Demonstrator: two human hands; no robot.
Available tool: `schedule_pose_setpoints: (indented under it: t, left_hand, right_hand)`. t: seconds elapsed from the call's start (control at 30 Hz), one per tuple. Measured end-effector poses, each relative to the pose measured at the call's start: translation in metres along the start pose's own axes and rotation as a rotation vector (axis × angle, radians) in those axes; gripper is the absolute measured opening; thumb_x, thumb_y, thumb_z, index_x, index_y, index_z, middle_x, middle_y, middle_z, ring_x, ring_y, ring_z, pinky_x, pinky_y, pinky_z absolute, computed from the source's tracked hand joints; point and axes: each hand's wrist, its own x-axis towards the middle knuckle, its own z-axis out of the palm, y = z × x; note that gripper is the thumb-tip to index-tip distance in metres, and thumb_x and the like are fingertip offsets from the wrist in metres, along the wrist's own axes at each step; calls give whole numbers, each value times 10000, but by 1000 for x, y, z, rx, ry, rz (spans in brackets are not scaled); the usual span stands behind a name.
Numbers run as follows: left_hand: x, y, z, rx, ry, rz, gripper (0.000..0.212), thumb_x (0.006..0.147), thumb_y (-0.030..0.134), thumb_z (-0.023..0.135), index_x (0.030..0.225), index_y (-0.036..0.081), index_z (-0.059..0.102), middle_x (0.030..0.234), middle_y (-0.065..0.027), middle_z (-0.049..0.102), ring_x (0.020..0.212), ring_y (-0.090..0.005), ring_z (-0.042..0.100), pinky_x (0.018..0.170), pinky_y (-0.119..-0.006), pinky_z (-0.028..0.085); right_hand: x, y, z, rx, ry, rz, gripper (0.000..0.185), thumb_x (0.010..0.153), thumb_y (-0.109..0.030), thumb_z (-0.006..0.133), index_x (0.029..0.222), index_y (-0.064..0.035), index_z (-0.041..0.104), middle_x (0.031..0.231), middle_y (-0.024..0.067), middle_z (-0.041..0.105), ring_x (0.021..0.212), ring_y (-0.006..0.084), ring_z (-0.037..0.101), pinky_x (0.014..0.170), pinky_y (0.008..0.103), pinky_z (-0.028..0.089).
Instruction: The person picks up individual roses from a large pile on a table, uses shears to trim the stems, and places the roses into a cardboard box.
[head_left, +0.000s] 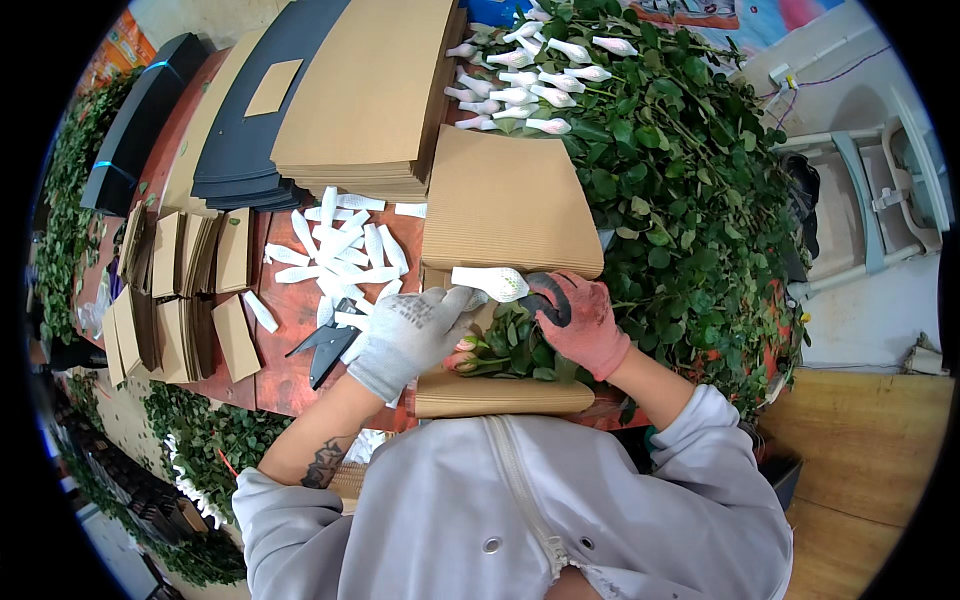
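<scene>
My right hand (579, 321), in a red glove with black fingers, grips a rose stem just below its head. A white mesh bud sleeve (491, 283) covers that rose head, its narrow end pointing left. My left hand (411, 324), in a grey glove, has its fingertips against the sleeve's underside; whether they pinch anything is hidden. Below and between the hands lie pink rose buds (460, 360) and green leaves (517, 341) on corrugated cardboard (502, 397). A folded corrugated sheet (514, 199) rises just beyond them.
Loose white mesh sleeves (349, 247) lie left of centre, beside a black hand tool (330, 351), perhaps a stapler. Small cardboard pieces (176, 255) and tall cardboard stacks (367, 82) stand farther left. Sleeved roses (517, 94) and leafy stems (675, 187) fill the right side.
</scene>
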Motion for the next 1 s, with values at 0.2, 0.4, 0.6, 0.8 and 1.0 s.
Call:
schedule_pose_setpoints:
  t: [0.2,0.4,0.6,0.8,1.0]
  left_hand:
    - [17,-16,19,113,-255,-224,373,841,398,534,783,48,652,707,-129,648,677,-286,638,608,-404,475]
    - [-5,-29,34,155,-215,-96,363,863,413,496,782,112,680,707,-113,631,640,-276,624,629,-403,458]
    - [-3,-21,25,69,-201,-33,272,839,357,548,1049,205,630,709,-128,613,634,-298,615,639,-386,475]
    - [-11,0,-9,-229,-258,159,329,845,327,546,1108,140,614,963,-92,653,813,-275,634,703,-359,494]
    - [-13,1,-4,-254,-626,104,359,876,308,502,1140,82,595,1136,-140,595,1015,-286,581,875,-356,455]
  right_hand:
    - [3,2,3,19,8,-29,326,717,-207,645,1027,-121,588,1030,86,584,847,261,590,694,367,465]
    - [-8,12,20,134,-146,-354,315,693,-205,650,984,-94,599,1066,134,563,826,259,585,683,352,464]
    - [0,-11,30,-48,-463,-171,320,778,-220,516,1052,-57,549,937,111,565,726,234,595,596,331,461]
    - [1,-11,52,-174,-419,-156,265,773,-230,545,991,-80,545,918,82,568,742,224,600,609,344,458]
    - [9,-15,46,-178,-459,-168,214,759,-200,540,931,-73,525,813,87,569,684,228,597,574,342,453]
